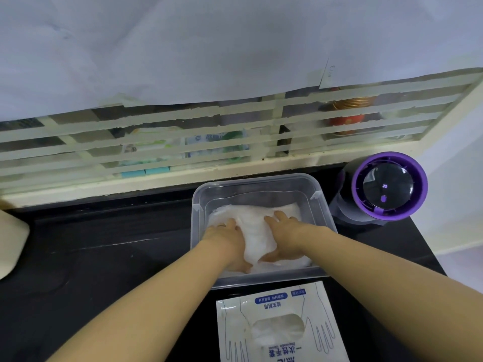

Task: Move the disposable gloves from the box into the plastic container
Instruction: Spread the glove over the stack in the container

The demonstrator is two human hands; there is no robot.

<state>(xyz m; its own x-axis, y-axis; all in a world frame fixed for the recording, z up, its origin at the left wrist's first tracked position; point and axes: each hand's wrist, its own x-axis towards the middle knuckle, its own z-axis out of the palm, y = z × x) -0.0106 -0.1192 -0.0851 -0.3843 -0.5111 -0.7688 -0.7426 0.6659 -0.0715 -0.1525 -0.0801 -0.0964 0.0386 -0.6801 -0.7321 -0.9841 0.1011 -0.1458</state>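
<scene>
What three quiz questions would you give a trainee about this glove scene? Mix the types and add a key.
1. True or false: the glove box lies on the far side of the plastic container, away from the person.
2. The left hand and right hand both press on: A) the gloves in the container, B) the box, C) nothing at all.
3. On which side of the container does the purple-rimmed appliance stand?
Key: 1 false, it lies on the near side; 2 A; 3 the right.
</scene>
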